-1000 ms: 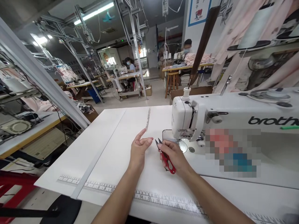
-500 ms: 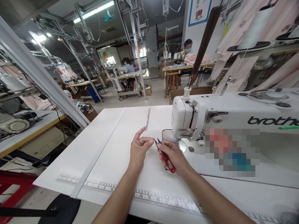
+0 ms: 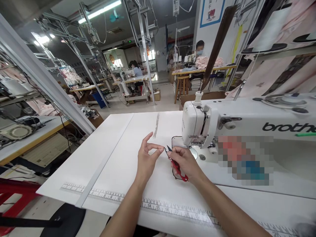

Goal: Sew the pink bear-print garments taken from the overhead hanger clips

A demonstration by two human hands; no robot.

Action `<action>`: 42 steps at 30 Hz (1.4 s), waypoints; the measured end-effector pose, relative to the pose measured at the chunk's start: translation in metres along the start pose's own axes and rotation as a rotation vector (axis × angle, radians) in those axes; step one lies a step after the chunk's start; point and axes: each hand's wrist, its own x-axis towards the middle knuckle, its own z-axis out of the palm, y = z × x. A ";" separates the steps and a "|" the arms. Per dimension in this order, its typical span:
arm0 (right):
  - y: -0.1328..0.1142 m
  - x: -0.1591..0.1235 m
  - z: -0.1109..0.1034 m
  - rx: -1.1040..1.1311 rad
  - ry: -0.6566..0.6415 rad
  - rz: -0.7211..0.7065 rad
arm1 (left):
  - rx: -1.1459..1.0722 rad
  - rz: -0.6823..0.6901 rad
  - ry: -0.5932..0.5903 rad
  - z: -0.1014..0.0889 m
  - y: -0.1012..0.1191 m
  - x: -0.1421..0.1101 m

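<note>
Red-handled thread snips [image 3: 177, 168] are in my right hand [image 3: 185, 162], their dark blades pointing up and left and slightly apart. My left hand [image 3: 148, 160] pinches thumb and index finger together right beside the blade tips. What lies in that pinch, if anything, is too small to make out; the other fingers of this hand are raised. Both hands hover over the white table top, just left of the needle area of a white sewing machine [image 3: 201, 126].
A printed ruler strip [image 3: 158, 208] runs along the table's front edge. Thread cones [image 3: 270, 31] stand at the upper right beside hanging pink cloth. A red stool [image 3: 19, 200] is at the lower left. Two people sit at other machines farther back.
The left thumb and index finger have shifted slightly right, closer to the blade tips. The snips' handles have swung a little to the right, and the view has moved slightly.
</note>
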 end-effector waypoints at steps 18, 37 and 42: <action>-0.005 -0.009 -0.001 -0.611 0.144 -0.394 | 0.052 -0.006 -0.014 0.000 0.003 -0.004; -0.008 -0.010 0.004 -0.148 0.013 -0.089 | -0.208 -0.226 -0.011 -0.005 -0.009 0.007; -0.009 -0.009 0.003 -0.091 0.001 -0.063 | -0.226 -0.216 -0.037 -0.004 -0.008 0.006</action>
